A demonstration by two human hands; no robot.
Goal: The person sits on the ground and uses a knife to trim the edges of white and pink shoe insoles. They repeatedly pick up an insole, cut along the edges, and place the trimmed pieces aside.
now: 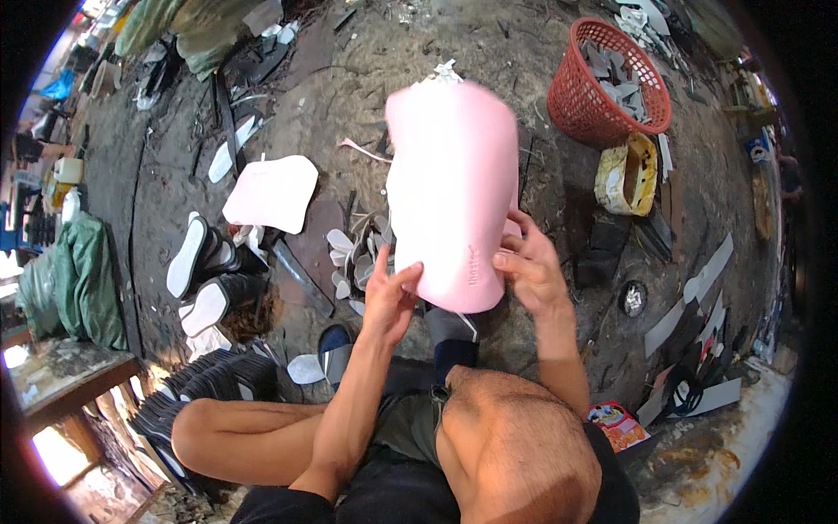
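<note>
Between my hands is a large, smooth pink sheet [454,192], curved and bulging, with lettering pressed into it near the lower right. My left hand [390,301] pinches its lower left edge, the thumb on top and the other fingers partly behind. At the lower right edge my right hand [534,266] grips it the same way, with some fingertips hidden under it. The far end of the sheet is slightly blurred. A flatter pink piece [272,192] lies on the ground to the left. Several pale oval pieces [353,258] are heaped just beyond my left hand.
A red plastic basket [589,100] of grey scraps stands at the far right, beside a yellow-stained container [627,179]. Dark shoes with white soles [209,306] lie to the left, near a stack of black soles [205,380]. Scissors [685,393] and strips lie at right.
</note>
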